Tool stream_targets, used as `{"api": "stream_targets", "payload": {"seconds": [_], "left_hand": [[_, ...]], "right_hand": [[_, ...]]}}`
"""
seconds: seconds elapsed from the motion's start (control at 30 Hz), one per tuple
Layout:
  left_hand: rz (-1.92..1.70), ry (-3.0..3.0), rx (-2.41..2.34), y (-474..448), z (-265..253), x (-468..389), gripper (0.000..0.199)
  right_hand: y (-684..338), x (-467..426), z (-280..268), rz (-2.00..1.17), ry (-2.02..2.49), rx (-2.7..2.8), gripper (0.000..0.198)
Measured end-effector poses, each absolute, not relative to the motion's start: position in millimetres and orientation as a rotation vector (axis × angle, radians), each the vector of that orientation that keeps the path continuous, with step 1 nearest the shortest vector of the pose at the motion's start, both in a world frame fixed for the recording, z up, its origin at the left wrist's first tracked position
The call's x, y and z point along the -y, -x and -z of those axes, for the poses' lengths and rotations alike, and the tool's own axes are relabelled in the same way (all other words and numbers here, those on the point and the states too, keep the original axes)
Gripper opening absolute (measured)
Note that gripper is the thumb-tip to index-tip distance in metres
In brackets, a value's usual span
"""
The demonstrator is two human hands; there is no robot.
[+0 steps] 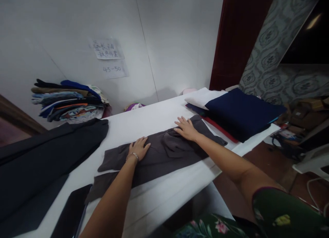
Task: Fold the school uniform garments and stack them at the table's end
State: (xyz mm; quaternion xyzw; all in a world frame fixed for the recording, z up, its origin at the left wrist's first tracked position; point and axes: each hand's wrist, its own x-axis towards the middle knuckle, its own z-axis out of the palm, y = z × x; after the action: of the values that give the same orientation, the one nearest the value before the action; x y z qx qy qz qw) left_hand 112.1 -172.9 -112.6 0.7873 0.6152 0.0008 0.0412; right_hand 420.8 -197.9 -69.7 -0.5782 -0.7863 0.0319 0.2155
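A dark grey garment (164,155) lies spread flat across the middle of the white desk (144,121), folded lengthwise, its one end trailing toward the near left edge. To its right, touching its far end, sits a stack of folded cloth: a navy blue piece (241,111) on top, a red one (221,130) under it, a white one (203,97) behind. To its left a large black garment (51,152) drapes over the desk, and a dark flat slab (70,212) rests at the near edge. A pile of folded clothes (68,101) leans against the white wall, beneath two paper notes (109,56).

The left hand (138,149) rests palm down on the grey garment's middle, its grip spread flat, a bracelet (135,155) on the wrist. The right hand (186,128) presses palm down on the far end, arm stretched out, fingers splayed, pinching nothing.
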Motion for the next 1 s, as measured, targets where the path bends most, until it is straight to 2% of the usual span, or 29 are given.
{"api": "stream_targets", "payload": {"seconds": [0.07,0.2,0.3,0.43,0.63,0.87,1.0], "left_hand": [[-0.012,-2.416,-1.885,-112,112,173,0.055],[-0.019,-2.421,-1.888,-112,112,174,0.055],[-0.006,-2.404,-1.896,-112,111,175,0.055],[-0.013,-2.391,-1.904,-113,110,175,0.055],[-0.031,-2.389,-1.894,-115,108,176,0.055],[-0.069,-2.365,-1.889,-110,110,174,0.054],[-0.276,-2.351,-1.952,-141,84,186,0.049]], "right_hand": [[-434,186,73,-0.036,1.788,2.11,0.064],[-448,171,97,-0.178,2.053,2.126,0.065],[-448,167,109,-0.214,2.069,2.168,0.065],[-460,163,99,-0.31,2.038,2.206,0.067],[-494,162,99,-0.06,2.129,2.104,0.068],[-497,166,125,-0.045,2.176,2.081,0.067],[-497,164,123,-0.065,2.198,2.083,0.067]]}}
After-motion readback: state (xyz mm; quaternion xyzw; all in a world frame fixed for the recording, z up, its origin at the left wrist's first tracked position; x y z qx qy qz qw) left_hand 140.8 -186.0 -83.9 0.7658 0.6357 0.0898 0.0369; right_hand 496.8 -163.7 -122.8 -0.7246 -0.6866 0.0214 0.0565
